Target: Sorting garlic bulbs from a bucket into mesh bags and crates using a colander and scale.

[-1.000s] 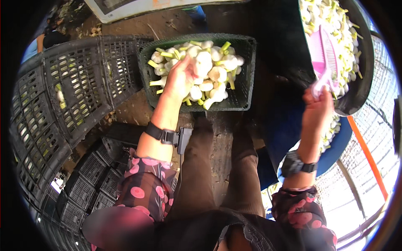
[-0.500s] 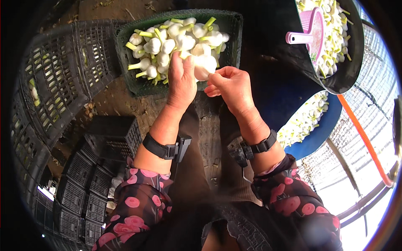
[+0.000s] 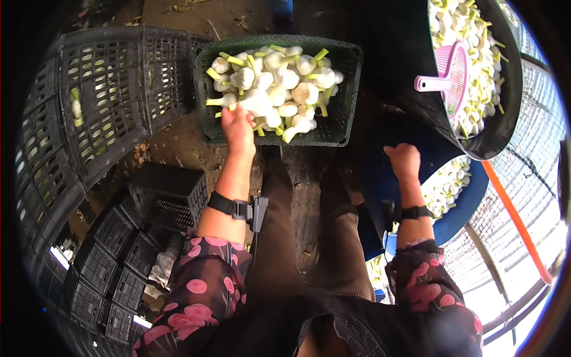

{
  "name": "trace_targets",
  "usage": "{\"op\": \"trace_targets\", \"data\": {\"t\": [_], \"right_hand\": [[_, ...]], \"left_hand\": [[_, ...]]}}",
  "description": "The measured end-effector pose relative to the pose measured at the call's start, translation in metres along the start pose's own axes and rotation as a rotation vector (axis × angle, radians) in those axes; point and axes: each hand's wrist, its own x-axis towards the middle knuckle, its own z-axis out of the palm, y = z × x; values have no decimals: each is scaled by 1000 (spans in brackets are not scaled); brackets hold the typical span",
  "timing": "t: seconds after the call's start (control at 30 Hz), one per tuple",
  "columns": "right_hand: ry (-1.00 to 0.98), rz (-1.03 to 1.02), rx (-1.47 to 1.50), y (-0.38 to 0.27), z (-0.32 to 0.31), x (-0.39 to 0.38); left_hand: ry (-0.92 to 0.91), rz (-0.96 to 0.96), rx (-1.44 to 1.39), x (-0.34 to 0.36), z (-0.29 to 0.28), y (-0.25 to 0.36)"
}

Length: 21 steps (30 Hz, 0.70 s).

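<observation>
My left hand [image 3: 239, 132] is at the near left of a dark green crate [image 3: 351, 89] heaped with white garlic bulbs, its fingers closed on a bulb [image 3: 256, 102] with a green stem. My right hand [image 3: 405, 160] is curled closed to the right, below the crate's level, over a dark blue container [image 3: 470, 199] holding more garlic; what it holds, if anything, is hidden. A pink perforated scoop [image 3: 449, 80] lies on the garlic in the dark upper container [image 3: 505, 128] at the top right.
Black mesh crates [image 3: 101, 95] with garlic inside curve along the left. Stacked black crates [image 3: 113, 256] stand at the lower left. An orange tube [image 3: 514, 217] runs down the right. My legs [image 3: 276, 220] are under the green crate.
My right hand let go of the pink scoop, joined my left at the green crate, and has now moved away to the right. My left hand has shifted left on the garlic.
</observation>
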Motion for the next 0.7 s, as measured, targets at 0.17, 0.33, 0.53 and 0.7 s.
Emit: {"op": "trace_targets", "data": {"t": [0.17, 0.33, 0.53, 0.7], "right_hand": [[-484, -224, 1357, -59, -53, -12], [-538, -222, 2281, -133, -78, 33], [-350, 179, 2843, -126, -118, 82], [-352, 69, 2020, -56, -139, 28]], "left_hand": [[359, -297, -123, 27, -56, -15], [192, -165, 169, 3, -55, -24], [-497, -97, 1029, -63, 15, -52], [-656, 169, 378, -101, 122, -6]]}}
